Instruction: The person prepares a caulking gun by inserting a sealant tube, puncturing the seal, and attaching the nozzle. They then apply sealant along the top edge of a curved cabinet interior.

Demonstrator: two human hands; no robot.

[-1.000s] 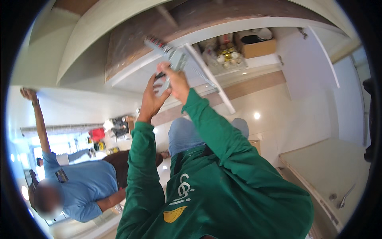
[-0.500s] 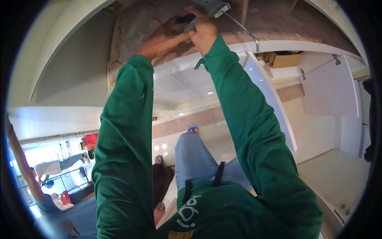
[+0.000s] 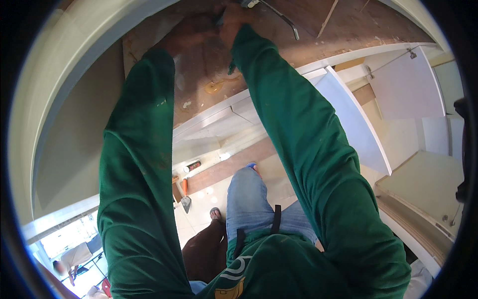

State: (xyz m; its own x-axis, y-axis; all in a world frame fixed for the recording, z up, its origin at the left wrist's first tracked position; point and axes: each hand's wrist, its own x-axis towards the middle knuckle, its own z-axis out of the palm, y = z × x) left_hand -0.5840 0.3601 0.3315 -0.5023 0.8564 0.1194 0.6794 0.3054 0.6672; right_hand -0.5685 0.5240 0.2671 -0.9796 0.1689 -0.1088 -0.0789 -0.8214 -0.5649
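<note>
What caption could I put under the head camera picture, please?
Left hand and right hand reach over a stained brown surface, beside a bent-ended metal rod.

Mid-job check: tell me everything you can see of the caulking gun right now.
Only part of the caulking gun shows, cut off by the upper edge of the picture: a pale, metallic-looking end piece and a thin grey metal rod. The rod slants right and bends downward in the view at its tip. The right hand appears closed on the gun, though shadow hides the grip. The rod shows against the brown surface; whether it touches it I cannot tell.
</note>
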